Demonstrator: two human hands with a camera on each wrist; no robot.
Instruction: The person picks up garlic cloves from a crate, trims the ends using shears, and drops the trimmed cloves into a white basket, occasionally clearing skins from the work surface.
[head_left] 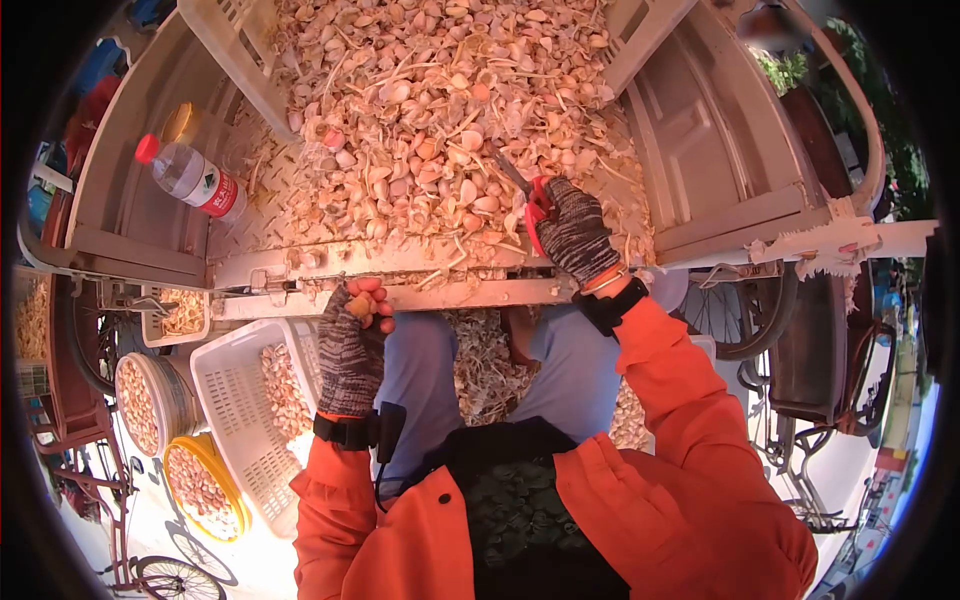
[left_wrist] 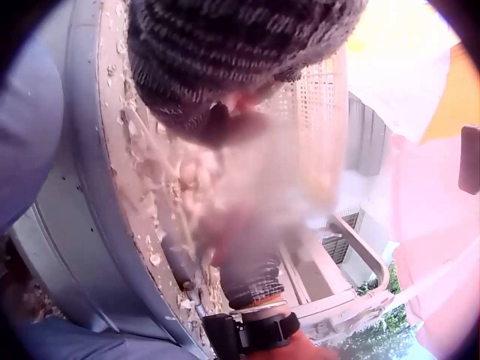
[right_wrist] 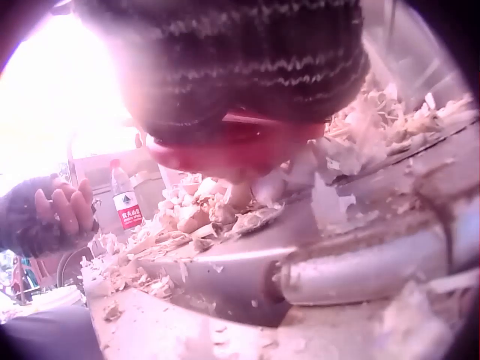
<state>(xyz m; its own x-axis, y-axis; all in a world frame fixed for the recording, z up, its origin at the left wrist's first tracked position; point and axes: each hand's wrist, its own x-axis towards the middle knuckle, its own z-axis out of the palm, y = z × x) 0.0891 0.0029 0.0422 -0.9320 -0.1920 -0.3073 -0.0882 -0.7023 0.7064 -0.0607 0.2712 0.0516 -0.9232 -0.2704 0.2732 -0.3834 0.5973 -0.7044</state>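
Over the front edge of the cargo bed, my left hand (head_left: 352, 350), in a striped glove with bare fingertips, curls its fingers upward round a small yellowish-brown piece (head_left: 358, 306). The right wrist view shows the same hand's bent fingers from the side. My gloved right hand (head_left: 578, 225) grips red-handled shears (head_left: 535, 215), their dark blades pointing away from me over the pile of garlic cloves (head_left: 470, 190). The right wrist view shows the red handle (right_wrist: 232, 146) under the glove, with the blades hidden. Loose cloves, skins and dry stalks cover the bed.
A water bottle (head_left: 200, 180) with a red cap leans by the bed's left wall. Below left stand a white perforated basket (head_left: 235, 400), a bucket (head_left: 150, 390) and a yellow tub (head_left: 235, 490), all holding cloves. Stool legs (head_left: 240, 70) rise from the pile.
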